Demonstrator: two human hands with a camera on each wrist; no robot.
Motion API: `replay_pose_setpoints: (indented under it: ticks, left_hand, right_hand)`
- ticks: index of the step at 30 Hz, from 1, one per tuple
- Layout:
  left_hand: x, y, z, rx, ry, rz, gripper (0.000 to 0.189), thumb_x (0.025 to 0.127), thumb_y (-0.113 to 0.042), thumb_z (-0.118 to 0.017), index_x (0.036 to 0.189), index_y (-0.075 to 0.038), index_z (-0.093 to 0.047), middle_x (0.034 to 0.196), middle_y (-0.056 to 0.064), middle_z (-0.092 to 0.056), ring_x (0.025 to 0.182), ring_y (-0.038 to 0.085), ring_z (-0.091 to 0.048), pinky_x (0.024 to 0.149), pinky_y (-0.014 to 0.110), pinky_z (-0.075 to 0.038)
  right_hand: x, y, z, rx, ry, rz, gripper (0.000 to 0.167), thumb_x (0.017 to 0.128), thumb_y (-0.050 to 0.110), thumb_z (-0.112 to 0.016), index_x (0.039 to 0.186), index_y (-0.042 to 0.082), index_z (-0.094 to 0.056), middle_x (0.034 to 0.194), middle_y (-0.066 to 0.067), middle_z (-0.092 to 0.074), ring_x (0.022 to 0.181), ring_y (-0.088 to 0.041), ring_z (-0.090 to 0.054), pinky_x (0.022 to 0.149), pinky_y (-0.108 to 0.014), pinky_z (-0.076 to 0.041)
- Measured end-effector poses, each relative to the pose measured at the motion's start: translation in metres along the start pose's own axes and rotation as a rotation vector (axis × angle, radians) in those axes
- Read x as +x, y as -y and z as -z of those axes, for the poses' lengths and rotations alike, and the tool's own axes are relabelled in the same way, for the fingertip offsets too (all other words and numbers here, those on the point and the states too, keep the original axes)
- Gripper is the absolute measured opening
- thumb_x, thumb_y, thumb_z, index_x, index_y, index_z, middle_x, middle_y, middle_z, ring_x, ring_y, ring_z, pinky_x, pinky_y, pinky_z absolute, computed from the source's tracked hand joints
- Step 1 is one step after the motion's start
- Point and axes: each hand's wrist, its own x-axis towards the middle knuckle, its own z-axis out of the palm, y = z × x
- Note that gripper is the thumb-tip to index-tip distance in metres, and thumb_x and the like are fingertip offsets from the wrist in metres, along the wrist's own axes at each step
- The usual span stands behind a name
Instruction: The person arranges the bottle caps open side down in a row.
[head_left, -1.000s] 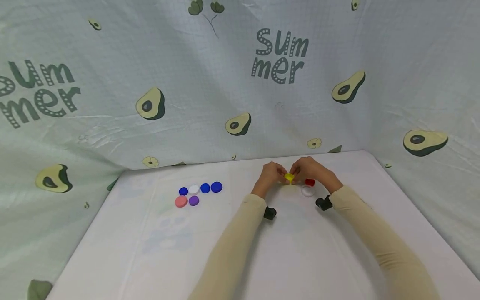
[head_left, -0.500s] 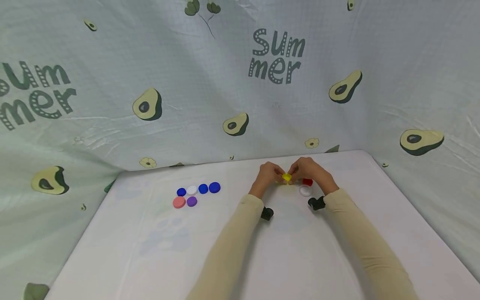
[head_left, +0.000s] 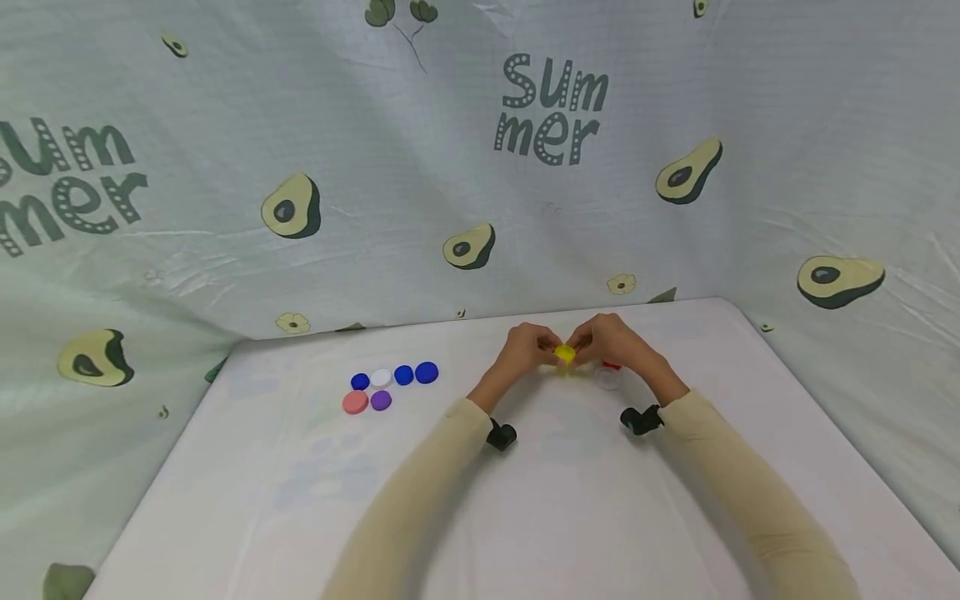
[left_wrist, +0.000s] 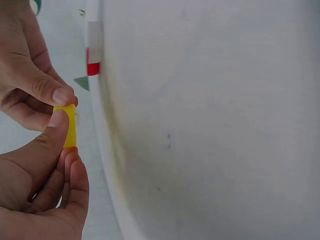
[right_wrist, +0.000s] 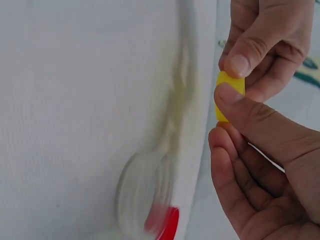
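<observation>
Near the far edge of the table, both hands meet at a small yellow disc (head_left: 565, 355), held just above the surface. My left hand (head_left: 525, 346) pinches its left side, the thumb flat against its face in the left wrist view. From the right, my right hand (head_left: 611, 342) pinches it too, thumb pressed on the yellow face (right_wrist: 230, 107) in the right wrist view. Under the right hand sit a clear round shallow jar (right_wrist: 142, 192) and a red round piece (right_wrist: 172, 225) beside it, partly hidden from the head view.
Several flat round pieces lie at the left of the white table (head_left: 570, 500), among them a blue one (head_left: 427, 372), a white one (head_left: 381, 378), a pink one (head_left: 356, 402) and a purple one (head_left: 381, 401). A patterned cloth (head_left: 375, 275) hangs behind the table.
Both hands keep hold of the yellow disc, which has shifted slightly left and shows its round face more. The left forearm has swung outward to the left. The head view has shifted slightly.
</observation>
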Motion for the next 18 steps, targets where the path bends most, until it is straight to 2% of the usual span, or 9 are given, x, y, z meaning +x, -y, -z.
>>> replay_pose_setpoints:
  ticks: [3,6,11,18]
  left_hand:
    - [-0.011,0.000,0.007,0.003,-0.004,-0.052,0.019,0.083,-0.006,-0.084,0.100,-0.001,-0.078,0.086,0.007,-0.071,0.075,0.011,-0.055,0.064,0.016,-0.045]
    - [-0.021,0.000,0.012,-0.002,-0.004,-0.076,0.019,0.083,-0.005,-0.084,0.099,0.000,-0.077,0.086,0.008,-0.071,0.076,0.011,-0.056,0.064,0.016,-0.046]
    - [-0.039,0.000,0.014,-0.019,-0.008,-0.094,0.018,0.084,-0.005,-0.083,0.100,0.000,-0.076,0.086,0.007,-0.071,0.076,0.011,-0.058,0.064,0.016,-0.048]
    - [-0.058,-0.001,0.019,-0.026,-0.060,-0.105,0.017,0.084,-0.001,-0.082,0.100,0.001,-0.076,0.089,0.009,-0.073,0.077,0.013,-0.062,0.069,0.018,-0.053]
  right_hand:
    - [-0.006,0.012,-0.003,0.012,-0.018,0.027,0.016,0.079,0.009,-0.087,0.094,0.007,-0.082,0.086,-0.001,-0.078,0.078,-0.013,-0.070,0.071,-0.029,-0.056]
    - [-0.014,0.023,-0.006,0.024,-0.030,0.045,0.016,0.080,0.007,-0.086,0.095,0.006,-0.081,0.086,-0.002,-0.077,0.077,-0.013,-0.069,0.069,-0.029,-0.056]
    - [-0.024,0.032,-0.014,0.034,-0.039,0.079,0.018,0.080,0.007,-0.086,0.097,0.004,-0.081,0.087,-0.003,-0.078,0.076,-0.012,-0.069,0.067,-0.027,-0.056]
    - [-0.031,0.044,-0.023,0.058,-0.085,0.113,0.021,0.079,0.010,-0.087,0.097,0.003,-0.081,0.088,-0.005,-0.078,0.075,-0.013,-0.070,0.065,-0.024,-0.057]
